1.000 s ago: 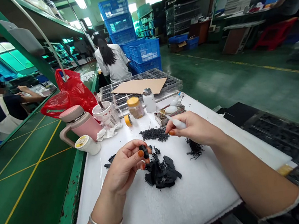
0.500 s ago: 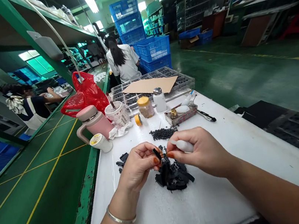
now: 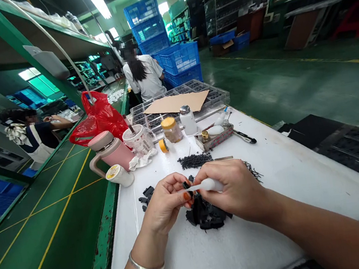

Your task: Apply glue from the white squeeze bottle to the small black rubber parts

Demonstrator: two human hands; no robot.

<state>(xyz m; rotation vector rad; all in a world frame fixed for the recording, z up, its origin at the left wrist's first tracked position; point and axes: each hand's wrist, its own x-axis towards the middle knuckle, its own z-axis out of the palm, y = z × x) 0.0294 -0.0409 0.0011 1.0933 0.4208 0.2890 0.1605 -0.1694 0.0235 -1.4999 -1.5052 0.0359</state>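
Observation:
My left hand (image 3: 169,199) pinches a small black part (image 3: 186,186) between thumb and fingers. In my right hand (image 3: 231,189) is a white dropper bottle (image 3: 211,185), held on its side, its thin tip reaching the black part. Whether the tip touches it I cannot tell. Under both hands lies a pile of black pieces (image 3: 208,214), with a smaller group of black pieces (image 3: 147,197) left of my left hand. Beyond my fingers is a heap of tiny black rings (image 3: 194,161). Thin black pins (image 3: 254,172) lie right of my right hand.
A pink mug (image 3: 111,150), a white cup (image 3: 139,139), a yellow-lidded jar (image 3: 171,129) and a pump bottle (image 3: 188,120) stand at the back. Behind them is a compartment tray (image 3: 219,97) with cardboard on it. Tweezers (image 3: 244,136) lie at right. Two people sit farther off.
My right hand has swung the dropper bottle's tip round to the left, to the black part in my left hand. The pins right of my right hand have come into view.

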